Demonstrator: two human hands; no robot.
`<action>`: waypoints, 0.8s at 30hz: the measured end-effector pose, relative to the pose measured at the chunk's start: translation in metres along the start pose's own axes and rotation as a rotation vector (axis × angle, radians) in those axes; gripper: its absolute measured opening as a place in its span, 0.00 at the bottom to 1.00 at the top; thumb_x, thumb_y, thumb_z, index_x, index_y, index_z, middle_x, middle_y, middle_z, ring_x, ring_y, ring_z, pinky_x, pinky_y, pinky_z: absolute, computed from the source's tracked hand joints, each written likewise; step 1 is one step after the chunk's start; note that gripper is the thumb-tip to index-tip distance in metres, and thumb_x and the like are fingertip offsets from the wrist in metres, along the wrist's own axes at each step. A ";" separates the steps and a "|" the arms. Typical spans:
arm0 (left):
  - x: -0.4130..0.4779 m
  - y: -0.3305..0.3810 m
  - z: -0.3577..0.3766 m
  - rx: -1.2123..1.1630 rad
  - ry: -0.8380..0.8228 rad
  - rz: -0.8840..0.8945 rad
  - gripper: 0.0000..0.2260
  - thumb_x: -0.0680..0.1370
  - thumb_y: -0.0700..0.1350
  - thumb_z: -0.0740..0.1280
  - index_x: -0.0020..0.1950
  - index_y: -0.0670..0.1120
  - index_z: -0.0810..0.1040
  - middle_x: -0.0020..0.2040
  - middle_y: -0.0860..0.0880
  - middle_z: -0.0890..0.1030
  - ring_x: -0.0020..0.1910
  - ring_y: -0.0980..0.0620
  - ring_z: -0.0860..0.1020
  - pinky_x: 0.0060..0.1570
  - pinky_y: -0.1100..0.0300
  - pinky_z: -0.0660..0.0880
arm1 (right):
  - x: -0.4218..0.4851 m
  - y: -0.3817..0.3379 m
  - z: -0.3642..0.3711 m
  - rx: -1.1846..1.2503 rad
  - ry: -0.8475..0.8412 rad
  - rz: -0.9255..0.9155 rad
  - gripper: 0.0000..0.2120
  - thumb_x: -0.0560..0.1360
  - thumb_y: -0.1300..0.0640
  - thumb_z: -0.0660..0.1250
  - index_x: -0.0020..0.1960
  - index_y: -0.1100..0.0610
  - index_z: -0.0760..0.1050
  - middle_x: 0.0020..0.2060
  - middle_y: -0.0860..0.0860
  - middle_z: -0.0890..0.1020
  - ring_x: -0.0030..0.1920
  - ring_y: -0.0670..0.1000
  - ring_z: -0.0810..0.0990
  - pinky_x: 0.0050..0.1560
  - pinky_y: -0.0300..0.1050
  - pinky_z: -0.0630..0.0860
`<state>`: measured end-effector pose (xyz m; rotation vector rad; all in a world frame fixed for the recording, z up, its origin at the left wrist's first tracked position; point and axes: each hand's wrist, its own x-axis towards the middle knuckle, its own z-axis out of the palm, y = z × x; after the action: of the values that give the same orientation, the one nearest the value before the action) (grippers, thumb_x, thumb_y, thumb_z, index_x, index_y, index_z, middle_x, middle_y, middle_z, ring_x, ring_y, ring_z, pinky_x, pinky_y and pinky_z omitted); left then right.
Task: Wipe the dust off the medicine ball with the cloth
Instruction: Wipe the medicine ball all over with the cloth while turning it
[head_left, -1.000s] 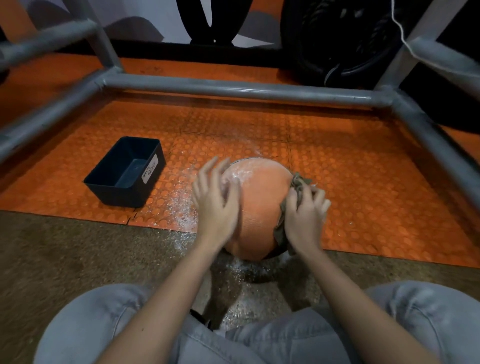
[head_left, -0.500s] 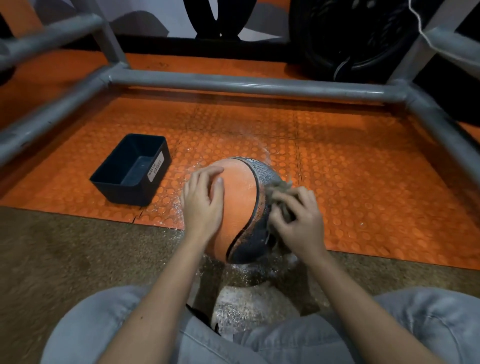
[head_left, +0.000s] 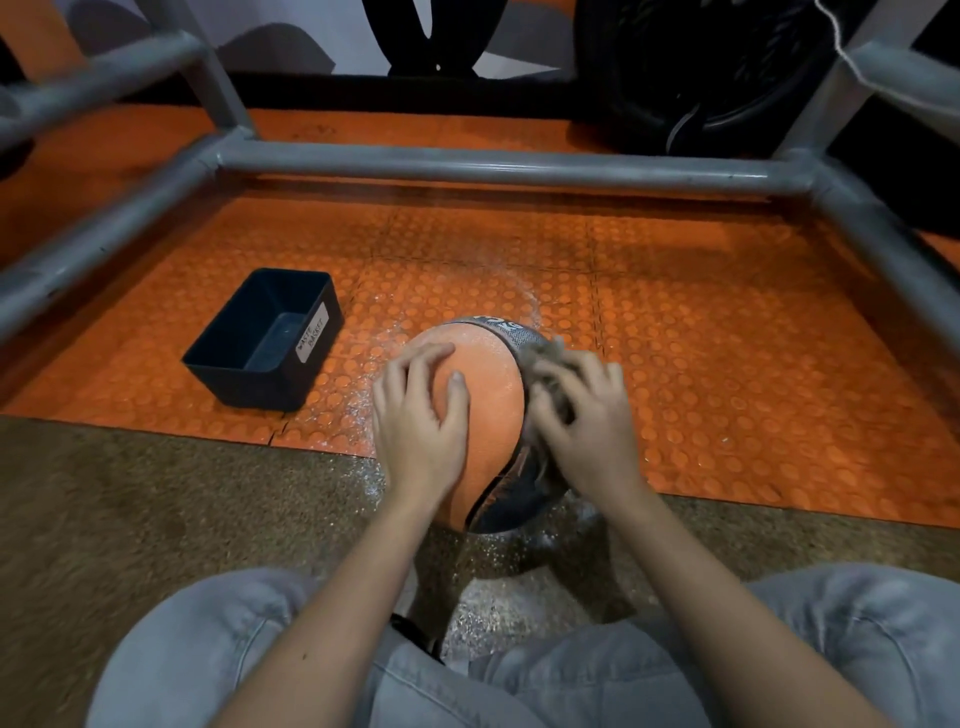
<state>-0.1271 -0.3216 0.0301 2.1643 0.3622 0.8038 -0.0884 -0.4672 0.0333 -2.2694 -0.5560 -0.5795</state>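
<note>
At frame centre you are steadying the round orange-and-grey rubber medicine ball (head_left: 488, 395) with your spread left hand (head_left: 418, 415), your right hand (head_left: 587, 421) clutching the crumpled grey cloth (head_left: 545, 358) against its right side; pale dust (head_left: 467, 338) is showing on top, so wiping seems unfinished.

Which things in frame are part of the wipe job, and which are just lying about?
In the job: medicine ball; cloth; right hand, gripping the cloth against the ball; left hand, resting on the ball.

Lying about: black waste bin; grey tube frame.
</note>
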 end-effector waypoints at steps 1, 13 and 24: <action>-0.001 0.001 0.001 0.014 0.002 -0.001 0.21 0.74 0.59 0.52 0.60 0.54 0.75 0.55 0.59 0.67 0.55 0.60 0.63 0.52 0.60 0.61 | 0.003 0.008 -0.003 0.079 -0.013 0.166 0.12 0.77 0.56 0.62 0.54 0.59 0.80 0.53 0.51 0.76 0.51 0.48 0.65 0.52 0.46 0.66; 0.002 0.003 -0.004 -0.019 -0.020 -0.122 0.17 0.79 0.55 0.55 0.64 0.52 0.72 0.63 0.50 0.70 0.64 0.52 0.63 0.59 0.61 0.56 | -0.026 -0.012 0.015 -0.171 0.064 -0.199 0.20 0.73 0.53 0.59 0.61 0.58 0.78 0.56 0.52 0.74 0.50 0.54 0.67 0.49 0.48 0.65; 0.019 -0.009 -0.042 0.294 -0.680 0.172 0.41 0.65 0.74 0.48 0.75 0.62 0.44 0.76 0.60 0.44 0.73 0.59 0.44 0.72 0.48 0.42 | -0.007 0.018 -0.001 0.145 0.002 0.241 0.19 0.78 0.52 0.59 0.64 0.61 0.75 0.58 0.54 0.75 0.55 0.50 0.65 0.55 0.43 0.61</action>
<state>-0.1398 -0.2824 0.0517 2.6099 -0.0637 0.0628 -0.0842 -0.4815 0.0204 -2.1570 -0.3065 -0.4075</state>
